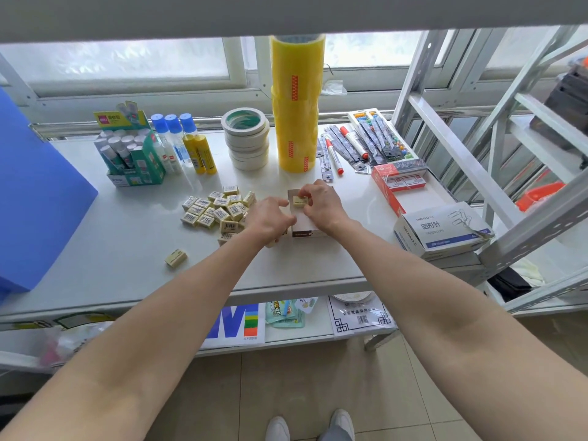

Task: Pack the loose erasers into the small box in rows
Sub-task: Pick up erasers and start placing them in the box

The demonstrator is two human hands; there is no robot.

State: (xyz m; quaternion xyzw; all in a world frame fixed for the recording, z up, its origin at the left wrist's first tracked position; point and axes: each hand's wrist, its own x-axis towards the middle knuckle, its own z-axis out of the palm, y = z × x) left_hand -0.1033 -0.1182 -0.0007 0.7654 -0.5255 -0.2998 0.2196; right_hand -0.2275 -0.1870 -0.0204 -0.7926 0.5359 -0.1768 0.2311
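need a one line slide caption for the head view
Both hands set a pale yellow eraser into the small white box, loose erasers piled alongside.

Bare white tabletop [133, 249] lies open along the near edge, broken only by one stray cream eraser [176, 258]. Left of the small cardboard box [305, 224], a heap of cream barcoded erasers [219, 210] crowds the approach. Behind it stand the tall yellow tape stack [297, 103] and white masking-tape rolls [246, 140]; the blue-and-white paperclip carton [442, 229] flanks the right.
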